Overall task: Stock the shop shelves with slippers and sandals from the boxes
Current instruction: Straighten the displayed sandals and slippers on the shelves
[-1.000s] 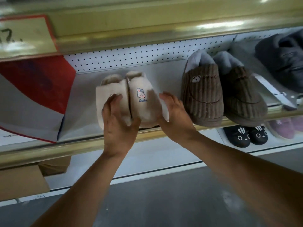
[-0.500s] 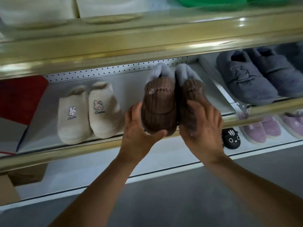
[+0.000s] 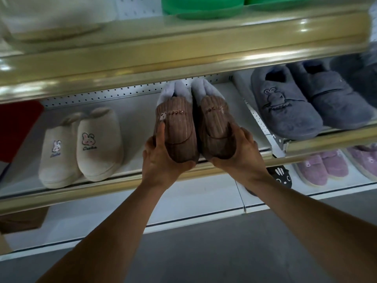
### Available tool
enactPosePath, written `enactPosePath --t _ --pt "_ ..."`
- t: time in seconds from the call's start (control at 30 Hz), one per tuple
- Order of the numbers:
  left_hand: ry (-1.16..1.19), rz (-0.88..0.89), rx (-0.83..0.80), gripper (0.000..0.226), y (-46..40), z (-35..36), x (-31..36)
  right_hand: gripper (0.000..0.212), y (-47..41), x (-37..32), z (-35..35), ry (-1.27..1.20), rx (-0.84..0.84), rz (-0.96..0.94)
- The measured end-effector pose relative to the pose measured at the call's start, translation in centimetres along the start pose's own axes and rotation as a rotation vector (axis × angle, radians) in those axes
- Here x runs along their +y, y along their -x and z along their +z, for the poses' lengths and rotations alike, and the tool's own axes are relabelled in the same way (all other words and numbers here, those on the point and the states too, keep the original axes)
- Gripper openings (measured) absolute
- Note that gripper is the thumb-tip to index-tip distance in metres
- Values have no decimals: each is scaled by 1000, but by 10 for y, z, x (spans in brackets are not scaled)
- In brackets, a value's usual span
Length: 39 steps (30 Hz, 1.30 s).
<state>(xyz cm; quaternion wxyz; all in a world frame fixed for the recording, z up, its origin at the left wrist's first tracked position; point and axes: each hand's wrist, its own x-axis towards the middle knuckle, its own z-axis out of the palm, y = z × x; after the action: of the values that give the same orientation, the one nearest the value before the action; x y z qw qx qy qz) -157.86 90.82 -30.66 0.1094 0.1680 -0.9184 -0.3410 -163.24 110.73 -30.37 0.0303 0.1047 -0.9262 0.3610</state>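
Note:
A pair of brown corduroy slippers (image 3: 194, 125) with pale fleece lining stands toes-forward on the middle shelf (image 3: 126, 180), at its gold front rail. My left hand (image 3: 163, 160) grips the toe of the left slipper, thumb under it and fingers up its side. My right hand (image 3: 238, 154) cups the toe and outer side of the right slipper. To the left on the same shelf sits a cream pair with bunny logos (image 3: 81, 148), apart from my hands.
Grey plush slippers (image 3: 306, 103) fill the shelf section to the right, behind a white divider (image 3: 259, 123). Purple slippers (image 3: 322, 166) and a black bunny-face slipper (image 3: 282, 177) lie on the shelf below. Green sandals (image 3: 204, 7) sit on the top shelf. A brown carton (image 3: 22, 221) stands low left.
A second ago both hands were on the cream pair; they left it on the shelf and moved right to the brown pair. Since then the grip has slid down to the toes.

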Motion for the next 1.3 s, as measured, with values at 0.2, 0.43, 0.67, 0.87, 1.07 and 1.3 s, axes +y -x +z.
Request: enactPosePath --t 0.2,0.43,0.67,0.87,1.07,1.3 --pt "-38 -31 21 134 -14 19 16 101 -19 15 -2 102 -25 15" --pt "-38 -57 8 134 -13 21 21 103 -18 19 -1 104 -47 46" --pt "-57 -50 0 133 -12 18 19 99 -19 12 3 102 -48 68" --pt "-61 -57 -12 133 -12 20 19 102 -20 12 3 108 -93 81" --pt "66 -56 6 126 0 11 19 100 10 15 -9 11 -43 8" --pt "183 171 100 82 31 13 73 69 39 24 -62 -14 98 -170"
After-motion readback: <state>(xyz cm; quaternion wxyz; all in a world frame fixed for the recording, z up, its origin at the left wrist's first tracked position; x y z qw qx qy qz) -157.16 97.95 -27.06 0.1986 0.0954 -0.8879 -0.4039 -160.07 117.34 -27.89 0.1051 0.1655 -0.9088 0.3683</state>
